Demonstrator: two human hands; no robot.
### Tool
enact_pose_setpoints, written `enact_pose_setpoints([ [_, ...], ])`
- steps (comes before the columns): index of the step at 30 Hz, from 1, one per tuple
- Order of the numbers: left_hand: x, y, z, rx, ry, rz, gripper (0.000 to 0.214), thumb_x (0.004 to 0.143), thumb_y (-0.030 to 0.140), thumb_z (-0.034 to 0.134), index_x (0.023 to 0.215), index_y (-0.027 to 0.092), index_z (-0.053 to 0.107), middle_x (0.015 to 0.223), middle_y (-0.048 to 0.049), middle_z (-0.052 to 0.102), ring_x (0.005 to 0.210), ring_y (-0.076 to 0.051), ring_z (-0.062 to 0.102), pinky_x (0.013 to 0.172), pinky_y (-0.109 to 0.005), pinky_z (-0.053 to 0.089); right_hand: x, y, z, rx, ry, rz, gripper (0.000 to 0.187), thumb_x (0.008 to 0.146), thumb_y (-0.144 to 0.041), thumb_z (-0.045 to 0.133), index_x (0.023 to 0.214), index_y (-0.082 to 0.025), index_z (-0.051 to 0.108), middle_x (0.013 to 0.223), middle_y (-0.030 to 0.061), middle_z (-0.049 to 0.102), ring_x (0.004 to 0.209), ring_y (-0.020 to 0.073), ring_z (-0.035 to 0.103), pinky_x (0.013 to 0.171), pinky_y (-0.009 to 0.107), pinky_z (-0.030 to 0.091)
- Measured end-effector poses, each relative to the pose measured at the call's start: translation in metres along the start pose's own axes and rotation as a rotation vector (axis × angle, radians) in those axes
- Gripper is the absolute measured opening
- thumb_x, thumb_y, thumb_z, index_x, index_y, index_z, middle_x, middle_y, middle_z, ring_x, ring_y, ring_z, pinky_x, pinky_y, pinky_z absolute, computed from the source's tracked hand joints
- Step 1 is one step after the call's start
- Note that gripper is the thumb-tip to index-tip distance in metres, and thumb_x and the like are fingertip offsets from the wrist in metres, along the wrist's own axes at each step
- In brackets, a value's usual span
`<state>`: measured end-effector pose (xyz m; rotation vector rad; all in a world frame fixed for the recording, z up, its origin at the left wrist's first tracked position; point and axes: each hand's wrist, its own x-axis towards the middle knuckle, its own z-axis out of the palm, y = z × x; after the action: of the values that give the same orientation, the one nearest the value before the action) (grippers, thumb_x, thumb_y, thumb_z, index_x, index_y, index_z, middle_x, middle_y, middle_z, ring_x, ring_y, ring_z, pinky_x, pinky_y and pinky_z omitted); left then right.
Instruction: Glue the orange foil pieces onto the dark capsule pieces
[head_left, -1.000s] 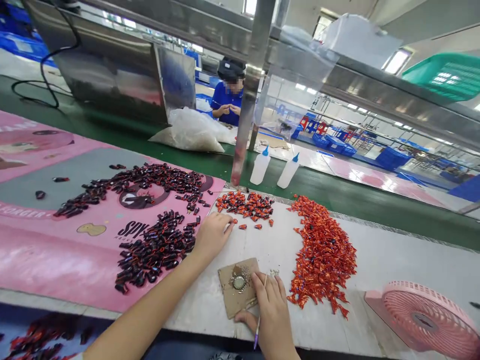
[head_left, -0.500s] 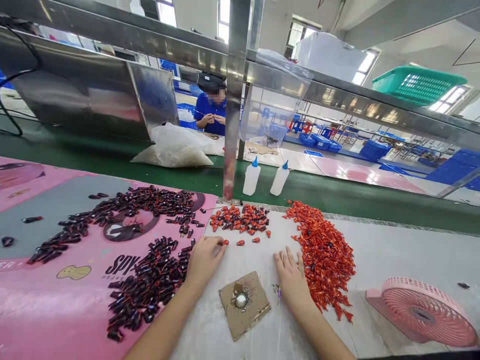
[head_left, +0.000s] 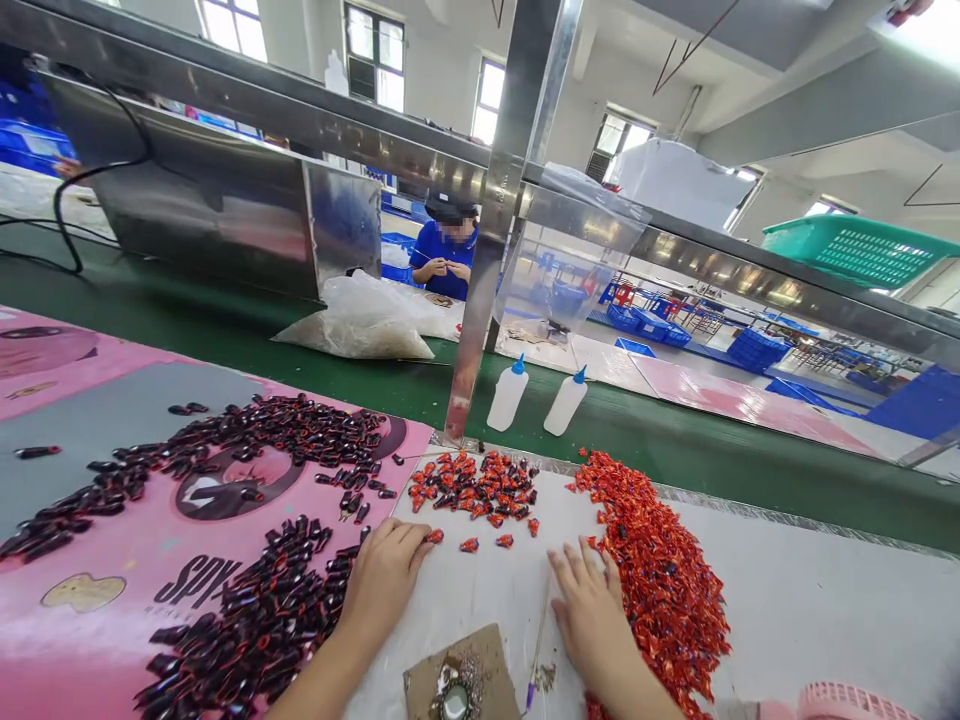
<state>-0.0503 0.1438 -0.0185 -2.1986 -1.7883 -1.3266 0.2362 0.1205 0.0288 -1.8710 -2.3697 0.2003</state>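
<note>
The left hand [head_left: 384,572] rests low over the bench [head_left: 795,610], fingers close together, its fingertips at a single red piece [head_left: 433,537]; I cannot tell whether its grip has hold of the piece or only touches it. The right hand [head_left: 589,600] lies palm down, its grip loosely spread and nothing visible in it, just beside a large heap of red pieces [head_left: 671,590]. Between the hands and beyond them sits a cluster of red and black pieces [head_left: 472,485], with a few laid out in a row before it.

Nearer the person is a square of cardboard [head_left: 491,665] bearing a small round dish [head_left: 454,687], cut by the lower edge of view. The dish has a pale round middle, its contents too small to tell; tiny shiny bits lie around it on the cardboard. A thin stick [head_left: 530,692] with a purple end lies between cardboard and right hand.

Two whitish bottles [head_left: 508,397] with blue tips stand past the cluster; their fill cannot be made out. To their left slumps a clear bag [head_left: 371,325] holding something pale. On the metal shelf [head_left: 720,260] sit a green basket [head_left: 825,245] and a white box [head_left: 667,185], their insides hidden. Black pieces [head_left: 270,600] are heaped loose on a pink mat [head_left: 97,660].
</note>
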Motion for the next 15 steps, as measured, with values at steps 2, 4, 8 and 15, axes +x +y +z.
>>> enact_pose_setpoints([
  [2, 0.001, -0.001, 0.002, 0.001, 0.032, 0.023, 0.022, 0.089, 0.017, 0.051, 0.09, 0.021, 0.072, 0.082, -0.0056, 0.076, 0.075, -0.027, 0.064, 0.068, -0.039, 0.053, 0.035, 0.009, -0.023, 0.183, 0.016, 0.099, 0.058, 0.078, -0.019, 0.067, 0.136, -0.02, 0.057, 0.146, 0.0166, 0.051, 0.143, 0.0365, 0.037, 0.116, 0.059, 0.026],
  [4, 0.002, 0.0, 0.002, 0.014, 0.106, 0.065, 0.025, 0.091, 0.017, 0.049, 0.101, 0.021, 0.071, 0.09, -0.0071, 0.077, 0.081, -0.027, 0.063, 0.074, -0.041, 0.054, 0.081, 0.019, -0.045, 0.242, 0.073, 0.152, 0.069, 0.077, -0.021, 0.071, 0.142, -0.017, 0.049, 0.152, 0.0171, 0.043, 0.144, 0.0328, 0.036, 0.116, 0.05, 0.032],
  [8, 0.006, 0.007, -0.005, 0.073, 0.275, 0.195, 0.029, 0.093, 0.011, 0.047, 0.109, 0.022, 0.068, 0.093, -0.0071, 0.074, 0.086, -0.026, 0.062, 0.077, -0.04, 0.051, 0.18, 0.03, -0.07, 0.392, 0.266, 0.327, 0.067, 0.085, -0.033, 0.071, 0.144, -0.017, 0.042, 0.153, 0.0167, 0.037, 0.139, 0.0336, 0.04, 0.111, 0.052, 0.038],
  [15, 0.012, 0.007, -0.031, 0.109, 0.366, 0.278, 0.034, 0.089, 0.002, 0.05, 0.112, 0.023, 0.065, 0.087, -0.0076, 0.066, 0.082, -0.025, 0.061, 0.076, -0.038, 0.051, 0.268, 0.026, -0.066, 0.818, 0.516, 0.57, 0.037, 0.094, -0.033, 0.062, 0.128, -0.017, 0.055, 0.13, 0.0102, 0.057, 0.112, 0.0253, 0.061, 0.092, 0.047, 0.054],
])
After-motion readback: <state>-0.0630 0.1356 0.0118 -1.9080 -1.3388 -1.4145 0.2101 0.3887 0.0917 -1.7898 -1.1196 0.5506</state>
